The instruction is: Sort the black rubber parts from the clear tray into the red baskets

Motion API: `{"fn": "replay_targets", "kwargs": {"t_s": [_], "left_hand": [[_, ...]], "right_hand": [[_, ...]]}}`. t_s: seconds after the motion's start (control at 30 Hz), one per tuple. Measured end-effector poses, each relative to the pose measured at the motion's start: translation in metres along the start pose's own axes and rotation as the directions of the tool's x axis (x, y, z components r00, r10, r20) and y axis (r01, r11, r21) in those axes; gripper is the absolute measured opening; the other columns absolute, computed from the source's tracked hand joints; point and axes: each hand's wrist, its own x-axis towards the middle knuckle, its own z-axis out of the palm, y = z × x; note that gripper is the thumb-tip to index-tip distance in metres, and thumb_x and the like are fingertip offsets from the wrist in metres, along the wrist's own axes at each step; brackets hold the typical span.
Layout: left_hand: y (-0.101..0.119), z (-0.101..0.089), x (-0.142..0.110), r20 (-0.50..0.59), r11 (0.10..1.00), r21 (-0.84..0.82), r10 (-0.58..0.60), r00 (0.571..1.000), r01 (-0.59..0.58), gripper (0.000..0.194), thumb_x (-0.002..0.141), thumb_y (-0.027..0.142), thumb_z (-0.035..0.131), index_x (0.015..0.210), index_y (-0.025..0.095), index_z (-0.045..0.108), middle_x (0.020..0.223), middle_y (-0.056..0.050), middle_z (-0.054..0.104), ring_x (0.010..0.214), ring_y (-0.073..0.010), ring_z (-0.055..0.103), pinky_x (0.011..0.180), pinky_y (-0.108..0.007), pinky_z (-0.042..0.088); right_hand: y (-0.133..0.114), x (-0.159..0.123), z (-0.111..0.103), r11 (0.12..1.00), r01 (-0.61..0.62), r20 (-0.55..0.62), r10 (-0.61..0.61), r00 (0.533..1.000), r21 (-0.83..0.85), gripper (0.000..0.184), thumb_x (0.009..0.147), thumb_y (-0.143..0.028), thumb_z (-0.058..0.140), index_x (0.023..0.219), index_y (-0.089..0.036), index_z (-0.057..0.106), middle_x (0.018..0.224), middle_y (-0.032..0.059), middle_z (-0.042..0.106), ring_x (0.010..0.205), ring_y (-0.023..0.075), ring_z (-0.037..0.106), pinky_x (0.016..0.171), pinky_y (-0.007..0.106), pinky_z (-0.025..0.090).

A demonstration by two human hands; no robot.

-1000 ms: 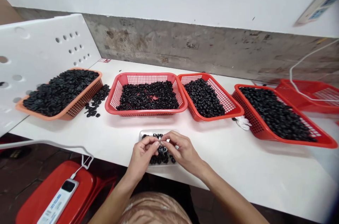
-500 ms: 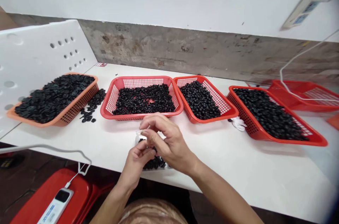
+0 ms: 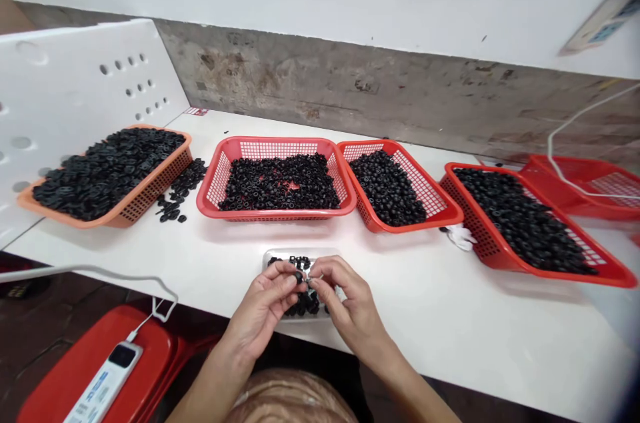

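My left hand (image 3: 263, 306) is closed in a pinch on a small round black part (image 3: 299, 277). Close against it, my right hand (image 3: 350, 299) pinches a tiny light-coloured piece (image 3: 307, 279) whose kind I cannot make out. The fingertips of both hands almost meet. Below them lies a shallow clear tray (image 3: 269, 253) with small black parts (image 3: 306, 303) in it, partly covered by the hands. Just behind the tray stands a red basket (image 3: 275, 215) of small black rings (image 3: 280, 176).
To the left, an orange basket (image 3: 155, 186) is heaped with flat black pieces, some spilled beside it (image 3: 183, 186). Two red baskets (image 3: 407, 228) (image 3: 520, 266) of black round parts stand at the right. A power strip (image 3: 107, 379) lies on a red stool (image 3: 145, 343).
My right hand has come down from above the tray to the left hand's fingertips. The black part between the fingers and more of the tray now show. The view has shifted slightly.
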Motion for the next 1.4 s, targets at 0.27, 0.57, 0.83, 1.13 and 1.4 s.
{"fn": "replay_targets", "kwargs": {"t_s": [0.27, 0.57, 0.83, 1.13, 1.4], "left_hand": [[-0.001, 0.002, -0.007, -0.057, 0.993, 0.080, 0.095, 0.994, -0.090, 0.044, 0.065, 0.025, 0.090, 0.105, 0.016, 0.075, 0.087, -0.004, 0.072, 0.073, -0.0102, 0.065, 0.062, -0.015, 0.049], [0.002, 0.002, -0.016, 0.088, 0.968, 0.221, 0.099, 0.991, -0.116, 0.026, 0.069, 0.027, 0.087, 0.091, 0.016, 0.078, 0.081, -0.004, 0.073, 0.067, -0.0099, 0.062, 0.069, -0.019, 0.049], [0.020, -0.012, -0.011, 0.000, 0.990, 0.024, 0.138, 0.990, -0.138, 0.026, 0.065, 0.020, 0.089, 0.086, 0.016, 0.074, 0.088, -0.003, 0.072, 0.069, -0.0083, 0.066, 0.071, -0.016, 0.054], [0.006, -0.015, -0.002, 0.023, 0.996, -0.003, 0.095, 0.995, -0.095, 0.022, 0.072, 0.019, 0.084, 0.090, 0.014, 0.074, 0.086, -0.004, 0.071, 0.069, -0.0082, 0.064, 0.070, -0.016, 0.055], [0.003, -0.018, -0.002, 0.052, 0.995, -0.025, 0.098, 0.994, -0.097, 0.019, 0.072, 0.019, 0.084, 0.086, 0.013, 0.073, 0.086, -0.004, 0.069, 0.069, -0.0083, 0.063, 0.070, -0.016, 0.055]], "right_hand": [[0.003, -0.001, 0.021, 0.994, 0.109, -0.107, -0.111, 0.988, -0.027, 0.015, 0.095, -0.012, 0.052, 0.098, -0.021, 0.063, 0.094, 0.0047, 0.062, 0.088, 0.0158, 0.060, 0.075, 0.027, 0.048], [0.002, 0.016, 0.007, 0.427, -0.681, 0.521, 0.441, 0.731, 0.595, 0.043, 0.062, -0.035, 0.085, 0.093, -0.019, 0.060, 0.076, -0.0019, 0.060, 0.059, 0.0108, 0.055, 0.052, 0.021, 0.034], [0.030, 0.043, -0.006, 0.954, -0.291, 0.138, 0.298, 0.944, -0.073, 0.014, 0.088, -0.030, 0.063, 0.089, -0.017, 0.068, 0.073, -0.0004, 0.062, 0.059, 0.0111, 0.051, 0.056, 0.023, 0.039], [0.045, 0.038, 0.016, 0.710, 0.055, 0.411, 0.340, 0.846, -0.702, 0.030, 0.092, -0.005, 0.044, 0.097, -0.017, 0.071, 0.091, 0.0090, 0.066, 0.073, 0.0186, 0.066, 0.066, 0.026, 0.042], [0.051, 0.039, 0.022, 0.682, 0.155, 0.524, 0.375, 0.765, -0.715, 0.028, 0.095, -0.005, 0.040, 0.099, -0.013, 0.066, 0.098, 0.0121, 0.066, 0.080, 0.0197, 0.066, 0.068, 0.026, 0.041]]}}
